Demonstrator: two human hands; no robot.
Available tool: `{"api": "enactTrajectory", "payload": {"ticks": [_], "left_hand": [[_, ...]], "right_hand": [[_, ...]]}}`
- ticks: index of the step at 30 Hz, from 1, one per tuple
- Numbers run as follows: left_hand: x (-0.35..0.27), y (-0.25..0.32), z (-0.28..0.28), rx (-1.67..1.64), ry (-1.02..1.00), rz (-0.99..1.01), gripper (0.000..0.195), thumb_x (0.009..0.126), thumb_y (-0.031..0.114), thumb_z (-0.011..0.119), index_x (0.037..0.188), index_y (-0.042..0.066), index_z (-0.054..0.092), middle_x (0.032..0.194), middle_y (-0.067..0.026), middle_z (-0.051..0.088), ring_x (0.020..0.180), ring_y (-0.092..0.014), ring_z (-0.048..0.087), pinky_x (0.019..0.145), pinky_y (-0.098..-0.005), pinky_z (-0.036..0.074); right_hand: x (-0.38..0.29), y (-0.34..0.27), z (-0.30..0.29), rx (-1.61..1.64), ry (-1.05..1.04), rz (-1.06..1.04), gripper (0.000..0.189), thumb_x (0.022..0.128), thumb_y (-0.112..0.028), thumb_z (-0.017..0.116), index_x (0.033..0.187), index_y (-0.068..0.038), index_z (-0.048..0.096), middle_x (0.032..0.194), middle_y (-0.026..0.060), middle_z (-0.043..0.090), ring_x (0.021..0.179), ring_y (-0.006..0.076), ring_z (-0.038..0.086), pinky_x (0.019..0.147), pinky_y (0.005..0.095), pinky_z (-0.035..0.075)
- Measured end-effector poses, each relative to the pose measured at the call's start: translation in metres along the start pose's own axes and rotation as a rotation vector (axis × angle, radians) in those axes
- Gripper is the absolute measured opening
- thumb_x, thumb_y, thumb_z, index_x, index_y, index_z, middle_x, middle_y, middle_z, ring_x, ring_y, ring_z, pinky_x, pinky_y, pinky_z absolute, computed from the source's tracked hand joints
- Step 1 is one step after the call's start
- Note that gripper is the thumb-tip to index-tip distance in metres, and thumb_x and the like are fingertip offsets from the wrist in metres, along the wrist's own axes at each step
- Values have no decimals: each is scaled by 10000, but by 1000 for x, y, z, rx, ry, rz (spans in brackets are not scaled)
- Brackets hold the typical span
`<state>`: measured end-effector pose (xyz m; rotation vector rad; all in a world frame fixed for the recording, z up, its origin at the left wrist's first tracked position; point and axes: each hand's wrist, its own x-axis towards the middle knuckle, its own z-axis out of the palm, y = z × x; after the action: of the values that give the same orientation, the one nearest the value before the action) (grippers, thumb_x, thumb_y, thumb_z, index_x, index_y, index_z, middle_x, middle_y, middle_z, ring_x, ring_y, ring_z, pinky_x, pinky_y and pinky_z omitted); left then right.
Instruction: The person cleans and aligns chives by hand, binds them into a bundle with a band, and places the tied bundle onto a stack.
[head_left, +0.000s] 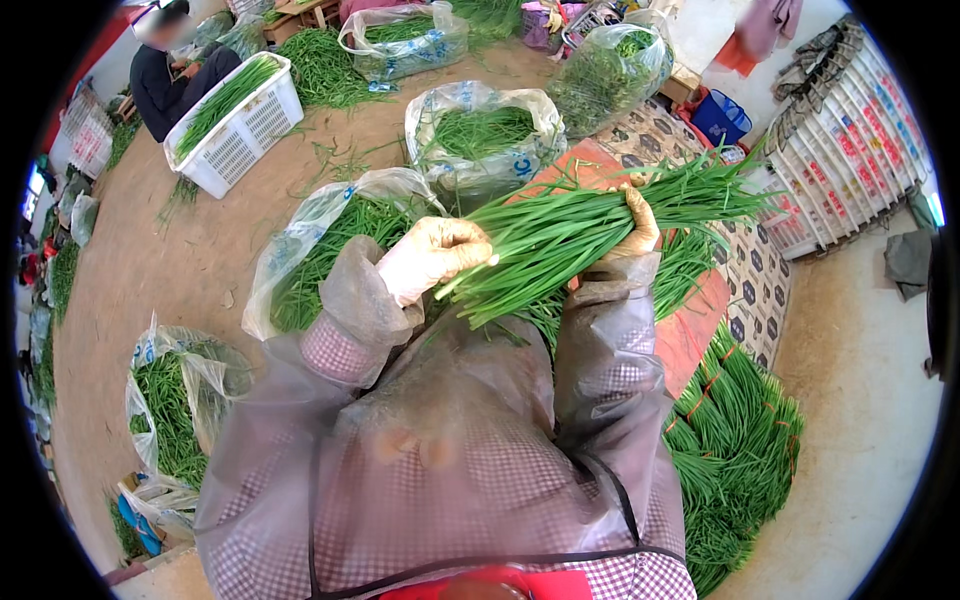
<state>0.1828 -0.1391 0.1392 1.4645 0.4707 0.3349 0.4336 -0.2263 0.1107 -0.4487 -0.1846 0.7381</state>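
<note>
A loose bunch of long green leafy stalks, like garlic chives (559, 244), lies slantwise before me, its pale cut ends at the left. My right hand (636, 221), in a soiled glove, is closed around the leafy part. My left hand (442, 255), gloved too, is at the pale ends with thumb and fingertips pinched together; a small whitish tip shows at them, but whether it grips a stalk I cannot tell. Under the bunch is a reddish board (694, 337) with more loose greens (679, 270) on it.
Open plastic bags of greens stand ahead (487, 135) and at the left (330, 262). Bundles tied with red bands (727, 435) are piled at the lower right. A white crate (247, 154) of greens stands beside a seated person (169, 79). White crates (847, 157) are stacked at the right wall.
</note>
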Motion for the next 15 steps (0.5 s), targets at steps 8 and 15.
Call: {"api": "enactTrajectory", "payload": {"ticks": [8,15], "left_hand": [[-53,1,-35,49,-607,62,155,799,98,699,726,11,593,728,-20,572,701,-98,540,641,-249,422],[-37,-39,-30,408,24,164,279,851,186,616,1107,78,636,941,-63,592,886,-182,569,779,-311,462]], "right_hand": [[18,-12,-31,116,30,-21,205,732,-111,637,933,-79,616,787,33,637,724,201,621,732,413,539],[26,-25,-42,153,-8,-70,226,753,-120,635,975,-78,618,810,21,645,730,193,609,715,387,532]]}}
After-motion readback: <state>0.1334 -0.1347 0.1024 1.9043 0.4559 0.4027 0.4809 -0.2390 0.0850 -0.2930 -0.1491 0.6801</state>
